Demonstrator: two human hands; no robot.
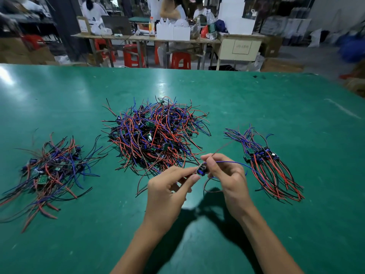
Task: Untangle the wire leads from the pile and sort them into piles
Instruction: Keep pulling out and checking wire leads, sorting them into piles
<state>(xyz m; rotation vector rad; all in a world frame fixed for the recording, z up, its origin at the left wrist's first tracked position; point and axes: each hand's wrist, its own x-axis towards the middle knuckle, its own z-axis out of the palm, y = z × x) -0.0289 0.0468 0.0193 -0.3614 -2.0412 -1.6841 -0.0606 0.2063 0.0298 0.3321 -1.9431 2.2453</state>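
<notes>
Nearest me, my left hand [169,186] and right hand [227,175] both pinch one lead [201,170] just above the surface [197,254], its blue wire trailing right. The sorted pile [264,161], strands lying near-to-far, sits right of my right hand; the tangle [156,133] lies beyond.

I have a single view, from the head camera (a wide-angle one), looking forward and down across the green table [256,107] from close above its near edge, with the workshop's far benches [146,37] at top.
</notes>
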